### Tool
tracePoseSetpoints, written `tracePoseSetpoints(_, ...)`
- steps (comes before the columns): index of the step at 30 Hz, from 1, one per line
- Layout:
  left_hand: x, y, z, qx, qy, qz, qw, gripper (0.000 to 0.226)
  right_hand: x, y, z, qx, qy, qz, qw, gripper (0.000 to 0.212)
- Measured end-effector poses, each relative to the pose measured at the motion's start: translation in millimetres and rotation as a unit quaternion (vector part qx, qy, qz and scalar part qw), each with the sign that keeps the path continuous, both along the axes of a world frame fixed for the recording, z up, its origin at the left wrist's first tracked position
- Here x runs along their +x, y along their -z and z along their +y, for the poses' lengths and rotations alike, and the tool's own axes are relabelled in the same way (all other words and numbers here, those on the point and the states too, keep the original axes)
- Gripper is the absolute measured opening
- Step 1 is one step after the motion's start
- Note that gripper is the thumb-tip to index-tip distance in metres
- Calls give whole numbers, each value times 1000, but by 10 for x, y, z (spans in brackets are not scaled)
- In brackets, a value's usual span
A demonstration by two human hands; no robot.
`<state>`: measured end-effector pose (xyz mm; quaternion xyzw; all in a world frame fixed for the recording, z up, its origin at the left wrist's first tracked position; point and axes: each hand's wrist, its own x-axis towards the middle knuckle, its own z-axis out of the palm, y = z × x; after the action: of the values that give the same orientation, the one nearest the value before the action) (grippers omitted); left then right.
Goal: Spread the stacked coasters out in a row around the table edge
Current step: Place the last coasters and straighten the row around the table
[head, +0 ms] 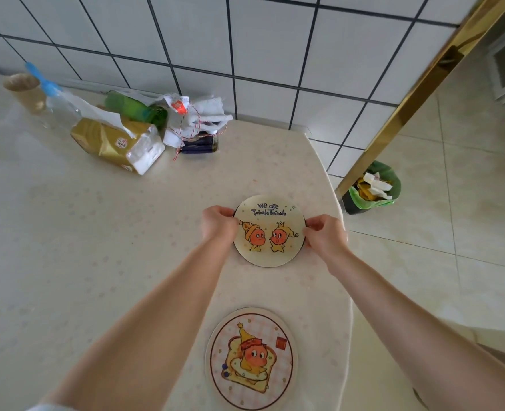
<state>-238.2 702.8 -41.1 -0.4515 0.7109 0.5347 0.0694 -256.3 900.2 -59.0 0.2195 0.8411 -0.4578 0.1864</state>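
A round coaster (270, 232) printed with two orange cartoon figures and the words "we are Twinkle Twinkle" lies near the table's right edge. My left hand (219, 223) pinches its left rim and my right hand (324, 234) pinches its right rim. I cannot tell whether it is a single coaster or the top of a stack. A second round coaster (251, 358), showing an orange figure on toast, lies flat nearer to me along the same edge, untouched.
The cream table (97, 247) ends at a curved right edge (344, 277). At the back by the tiled wall sit a tissue pack (117, 143), a clear bottle (58, 99), a paper cup (25, 90) and wrapped items (198, 126). A green-lined bin (370, 188) stands on the floor.
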Motion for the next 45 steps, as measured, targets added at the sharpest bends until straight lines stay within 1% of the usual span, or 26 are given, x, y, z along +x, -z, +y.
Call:
tracePoseSetpoints(3,-16,28,-30,-15,20,-11,1000,25,1,36,6,15,-1,-5,1000,15)
tracePoseSetpoints(5,-14,44,-53,-30,41,-2,999,22,10,44,4,29,-14,-4,999,15)
tracePoseSetpoints(6,-4,47,-61,-40,53,1,998,20,19,38,1,34,-19,-2,999,17)
tracePoseSetpoints(9,112,56,-59,-80,88,-5,993,25,116,3,23,36,-17,7,999,28)
tracePoseSetpoints(12,381,46,-37,-101,126,-9,987,22,361,-24,78,14,-11,8,1000,32)
tracePoseSetpoints(15,747,48,-36,-102,161,-8,982,25,677,-61,130,-3,-23,3,1000,25)
tracePoseSetpoints(18,1171,41,-54,-88,173,-11,981,28,1055,-111,180,-22,-32,-12,999,21)
tracePoseSetpoints(22,1616,27,-80,-85,177,-26,980,29,1522,-147,174,-2,-45,-37,998,20)
tracePoseSetpoints(26,1912,30,-60,-97,184,-36,978,28,1856,-142,144,-5,-10,-53,999,21)
tracePoseSetpoints(30,2091,43,-13,-97,171,-35,980,26,2113,-75,77,-4,9,-61,998,24)
tracePoseSetpoints(33,2147,58,13,-95,160,-37,982,22,2144,-54,46,17,3,-49,999,23)
tracePoseSetpoints(37,2181,75,9,-93,123,-34,987,18,2102,-82,1,40,-25,-27,999,20)
tracePoseSetpoints(41,2206,58,-13,-81,93,-21,992,15,2051,-91,-73,12,-22,-9,1000,26)
tracePoseSetpoints(45,2239,46,-57,-85,60,-7,995,20,1972,-104,-137,4,-35,35,999,24)
